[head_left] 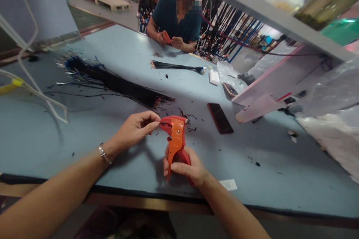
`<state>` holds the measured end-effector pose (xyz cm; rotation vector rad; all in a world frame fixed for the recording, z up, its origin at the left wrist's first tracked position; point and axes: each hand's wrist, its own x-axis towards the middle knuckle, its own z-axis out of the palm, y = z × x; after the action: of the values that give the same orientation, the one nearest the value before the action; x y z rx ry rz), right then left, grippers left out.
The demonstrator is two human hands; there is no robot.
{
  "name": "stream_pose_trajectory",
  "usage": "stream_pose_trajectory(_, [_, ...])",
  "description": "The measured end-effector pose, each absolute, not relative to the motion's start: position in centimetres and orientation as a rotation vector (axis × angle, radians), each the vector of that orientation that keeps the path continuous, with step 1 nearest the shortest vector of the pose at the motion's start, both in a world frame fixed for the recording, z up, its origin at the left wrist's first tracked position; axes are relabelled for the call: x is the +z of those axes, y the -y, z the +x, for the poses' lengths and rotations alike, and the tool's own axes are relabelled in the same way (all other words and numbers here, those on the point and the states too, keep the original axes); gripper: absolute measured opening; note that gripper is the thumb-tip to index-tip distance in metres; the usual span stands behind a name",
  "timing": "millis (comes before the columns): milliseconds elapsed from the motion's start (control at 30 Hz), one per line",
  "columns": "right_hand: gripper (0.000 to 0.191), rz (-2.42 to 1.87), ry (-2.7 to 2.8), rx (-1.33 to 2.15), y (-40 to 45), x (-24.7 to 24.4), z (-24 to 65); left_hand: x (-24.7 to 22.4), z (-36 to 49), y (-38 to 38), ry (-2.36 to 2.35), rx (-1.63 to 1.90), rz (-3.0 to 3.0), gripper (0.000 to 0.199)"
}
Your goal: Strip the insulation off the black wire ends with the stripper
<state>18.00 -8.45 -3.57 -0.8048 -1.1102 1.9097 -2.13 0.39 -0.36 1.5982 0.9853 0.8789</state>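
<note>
My right hand (186, 166) is wrapped around the handles of an orange and red wire stripper (177, 134), held upright above the table with its jaws toward the left. At those jaws, the thumb and fingers of my left hand (141, 125) are pinched together. Whatever lies between these fingertips is too small to make out. Behind my left hand lies a large bundle of black wires (120, 84), with copper-coloured ends on the right and blue and silvery ends on the left. Short black scraps (190, 123) are scattered just beyond the stripper.
Across the blue-grey table (117, 175), a person (175, 16) holds a red-orange tool near a smaller wire bundle (176, 66). To the right lie a dark phone (220, 118), a white box (214, 77) and a pale tube (258, 108). White cables (42, 89) hang at left.
</note>
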Motion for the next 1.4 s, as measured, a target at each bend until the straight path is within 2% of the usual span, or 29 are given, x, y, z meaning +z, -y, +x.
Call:
stream_pose_trajectory(600, [0.039,-0.838,1.127,1.854,8.60,-4.08,17.63,-0.42,-2.08,-0.54,-1.034,0.861,1.612,0.032])
stream_pose_trajectory(800, [0.039,-0.806,1.039,1.874,8.47,-4.04,17.78,-0.98,-2.56,-1.04,-1.156,0.984,1.593,0.036])
stream_pose_trajectory(1000, [0.039,-0.800,1.013,1.883,8.57,-4.07,17.80,-0.89,-3.01,-1.10,-1.114,0.943,1.754,0.026])
stream_pose_trajectory(1400, [0.040,-0.820,1.076,1.920,8.14,-4.07,17.59,-0.88,-2.62,-1.07,-1.096,0.910,1.871,0.026])
